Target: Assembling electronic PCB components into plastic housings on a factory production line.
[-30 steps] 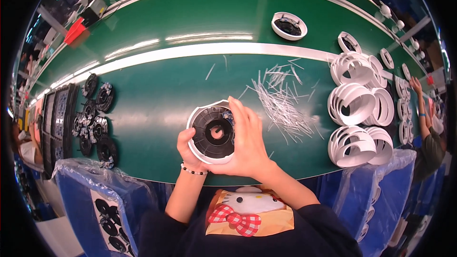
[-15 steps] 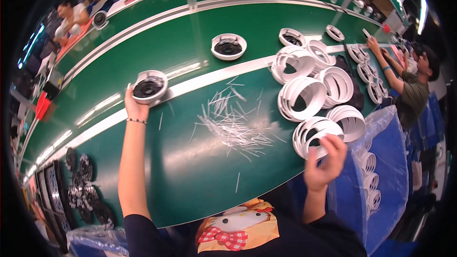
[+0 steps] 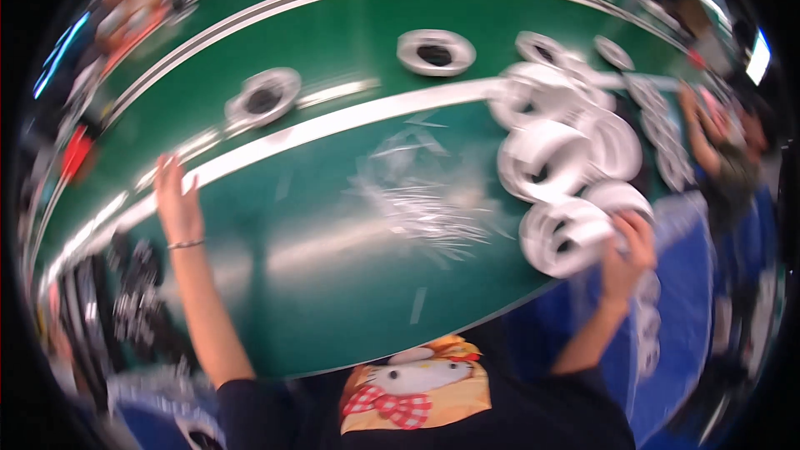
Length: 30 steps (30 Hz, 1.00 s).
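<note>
My left hand [image 3: 177,200] is off the white round housing with black inside [image 3: 265,98], its fingers stretched out and holding nothing. That housing lies on the green conveyor, beyond and to the right of the hand. At the right end of the bench, my right hand [image 3: 629,258] has its fingers bent over the near edge of a stack of white plastic rings [image 3: 618,197]. Another stack of white rings [image 3: 560,237] stands just left of it. Motion blurs the whole picture, so how many rings the fingers grip is hidden.
Thin white strips [image 3: 433,212] lie heaped mid-bench. Another housing [image 3: 436,54] sits farther along the conveyor. Black round parts [image 3: 137,304] are at the left. A blue plastic-lined bin [image 3: 679,283] stands at the right, near a co-worker [image 3: 725,167].
My left hand has let go of the housing and drawn back left; the housing sits farther onto the conveyor. My right hand has moved right onto the near right ring stack. The view has shifted.
</note>
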### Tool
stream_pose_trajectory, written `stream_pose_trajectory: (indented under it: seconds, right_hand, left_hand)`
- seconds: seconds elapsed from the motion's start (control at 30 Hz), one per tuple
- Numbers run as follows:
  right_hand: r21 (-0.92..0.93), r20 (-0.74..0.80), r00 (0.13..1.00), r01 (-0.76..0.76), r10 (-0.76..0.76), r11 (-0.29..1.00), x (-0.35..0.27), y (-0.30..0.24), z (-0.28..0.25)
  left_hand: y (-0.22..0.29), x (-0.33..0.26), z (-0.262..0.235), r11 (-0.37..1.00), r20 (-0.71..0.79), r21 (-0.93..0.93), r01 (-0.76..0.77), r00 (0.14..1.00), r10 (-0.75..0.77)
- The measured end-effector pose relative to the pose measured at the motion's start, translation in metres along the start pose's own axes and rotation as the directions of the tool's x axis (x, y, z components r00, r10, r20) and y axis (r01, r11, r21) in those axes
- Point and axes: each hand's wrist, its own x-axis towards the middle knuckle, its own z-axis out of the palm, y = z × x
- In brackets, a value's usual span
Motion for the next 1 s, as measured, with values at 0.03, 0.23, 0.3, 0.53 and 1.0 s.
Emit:
stream_pose_trajectory:
  seconds: [0.03,0.23,0.3,0.53,1.0]
  right_hand:
    - [-0.004,0.014,1.0,0.012,-0.012,1.0,-0.002,0.0,-0.009]
    - [-0.095,-0.25,0.947,0.182,-0.2,0.979,-0.002,0.005,-0.047]
    - [-0.027,-0.279,0.936,0.217,-0.215,0.976,0.002,-0.002,-0.033]
    - [0.531,0.081,0.955,0.2,-0.284,0.824,-0.012,-0.108,0.022]
    - [0.57,0.571,0.652,0.122,-0.499,0.813,-0.049,-0.204,0.087]
  left_hand:
    - [0.014,-0.015,-0.011,0.999,-0.027,0.027,-0.034,0.999,0.035]
    - [0.068,-0.085,-0.153,0.452,-0.258,0.891,-0.032,0.784,0.564]
    - [0.07,-0.111,-0.176,0.195,-0.318,0.948,0.253,0.688,0.652]
    - [0.019,-0.145,-0.131,-0.074,-0.395,0.901,0.428,0.878,0.269]
    - [0.039,-0.106,-0.055,0.139,0.501,0.864,-0.484,0.852,-0.149]
